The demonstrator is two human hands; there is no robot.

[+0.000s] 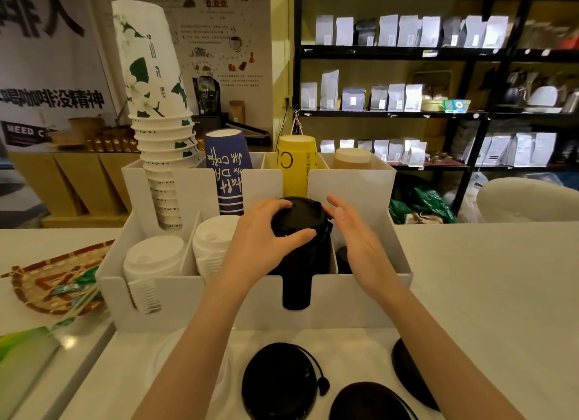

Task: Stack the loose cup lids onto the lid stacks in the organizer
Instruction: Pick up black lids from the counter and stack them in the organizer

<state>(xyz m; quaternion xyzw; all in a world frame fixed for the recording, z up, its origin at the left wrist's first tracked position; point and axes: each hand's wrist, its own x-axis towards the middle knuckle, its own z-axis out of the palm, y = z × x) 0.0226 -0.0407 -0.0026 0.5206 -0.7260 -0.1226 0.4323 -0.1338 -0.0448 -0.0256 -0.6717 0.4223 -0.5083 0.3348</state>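
Observation:
A white organizer (354,297) stands on the counter with lid stacks in its front row. My left hand (263,234) grips the top black lid (297,214) of the tall black lid stack (297,281) in the third compartment. My right hand (351,231) hovers just right of that stack, fingers apart and holding nothing. Three loose black lids lie on the counter in front: one at centre (279,382), one lower right (366,402), one partly under my right forearm (407,369). Two white lid stacks (153,256) (213,241) fill the left compartments.
Paper cup stacks stand in the organizer's back row: white with green leaves (156,106), blue (228,172), yellow (296,162). A woven tray (47,281) with packets lies at the left. Shelves of coffee bags (407,96) stand behind the counter.

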